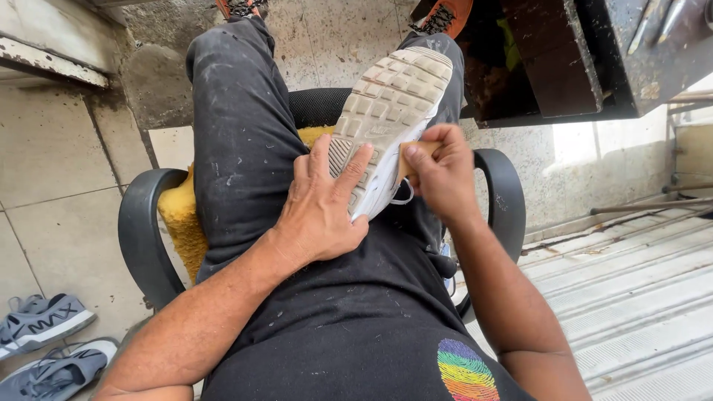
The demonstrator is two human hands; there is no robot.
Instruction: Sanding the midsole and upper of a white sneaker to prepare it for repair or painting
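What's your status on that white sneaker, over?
Left hand pressed on the sole of the white sneaker, steadying it on the lap. Right hand pinches a small tan block against the sneaker's side edge. Nothing obstructing.

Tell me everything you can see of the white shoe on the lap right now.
The white shoe lies sole-up across the lap, toe pointing away. Its sole is pale tan rubber with a grid of square lugs, looking scuffed and dirty; the white upper shows only along the right edge, with a lace loop hanging below. The left hand presses flat on the heel end. The right hand holds a small tan block against the shoe's side.
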